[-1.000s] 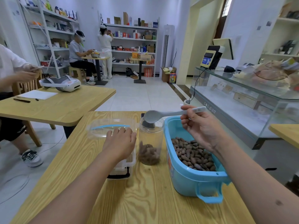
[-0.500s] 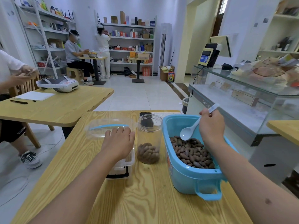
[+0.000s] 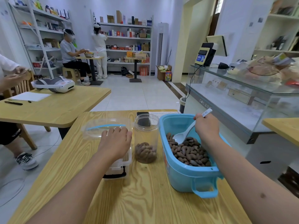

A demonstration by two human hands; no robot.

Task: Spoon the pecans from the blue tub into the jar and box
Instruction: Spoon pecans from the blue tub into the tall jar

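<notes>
Our right hand (image 3: pixel 207 126) grips one white plastic spoon (image 3: pixel 186 133), bowl dipped into the pecans (image 3: pixel 188 151) heaped in the blue tub (image 3: pixel 182 175). Just left of the tub stands one clear round jar (image 3: pixel 146 138), partly filled. Further left, our left hand (image 3: pixel 115 142) rests flat, fingers relaxed, on the clear box (image 3: pixel 105 128) near the wooden table (image 3: pixel 145 199) edge.

honestly nothing readable here, the headset (image 3: pixel 54 84) sticker, payment terminal (image 3: pixel 201 57) screen and glass counter (image 3: pixel 204 104) lettering are all too blurry
</notes>
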